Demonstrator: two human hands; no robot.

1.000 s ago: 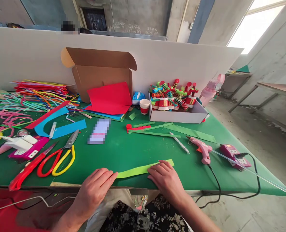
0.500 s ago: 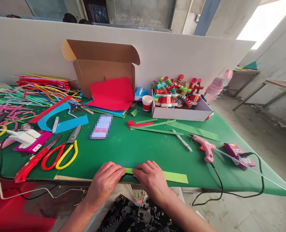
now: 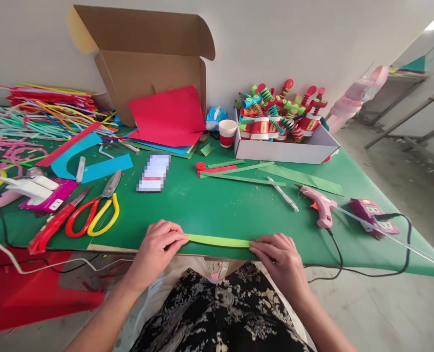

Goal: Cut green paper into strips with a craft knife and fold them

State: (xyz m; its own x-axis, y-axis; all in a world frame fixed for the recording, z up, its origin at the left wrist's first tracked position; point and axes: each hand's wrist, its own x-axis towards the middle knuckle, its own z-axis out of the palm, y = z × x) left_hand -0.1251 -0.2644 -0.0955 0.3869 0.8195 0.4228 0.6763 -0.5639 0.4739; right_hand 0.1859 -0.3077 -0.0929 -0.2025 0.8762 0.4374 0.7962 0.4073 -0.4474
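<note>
While the green tabletop point(image 3: 187, 208) spreads across most of the view, an open brown cardboard box point(image 3: 147, 73) stands at its back, lid raised against a pale panel. To the left of this box lies a loose heap of thin, many-coloured sticks point(image 3: 55, 115). On the other side, a white box point(image 3: 288, 151) holds a crowd of figures point(image 3: 273, 115) with red cups and coiled parts. A red sheet point(image 3: 167, 117) leans against the inside of the cardboard box, over blue and green sheets.

At the front edge, the left hand point(image 3: 160, 247) and the right hand point(image 3: 283, 259) are apart, each with fingertips closed on one end of a light green strip point(image 3: 219, 241). The strip runs nearly level between them, over the front of the tabletop; whether it touches the surface, I cannot tell. Scissors point(image 3: 97, 212) with one red and one yellow handle lie left of the left hand, beside a red-handled tool point(image 3: 54, 225). Beyond the right hand rests a pink glue gun point(image 3: 323, 208), a clear rod extending from its rear. A blurred-out phone point(image 3: 153, 173) lies behind the left hand. The paper cup point(image 3: 227, 134) stands just beside the white box, and a slim pen point(image 3: 283, 194) lies near the glue gun's nozzle. Smallest is a red roll point(image 3: 200, 168) among dark green strips point(image 3: 239, 178).
</note>
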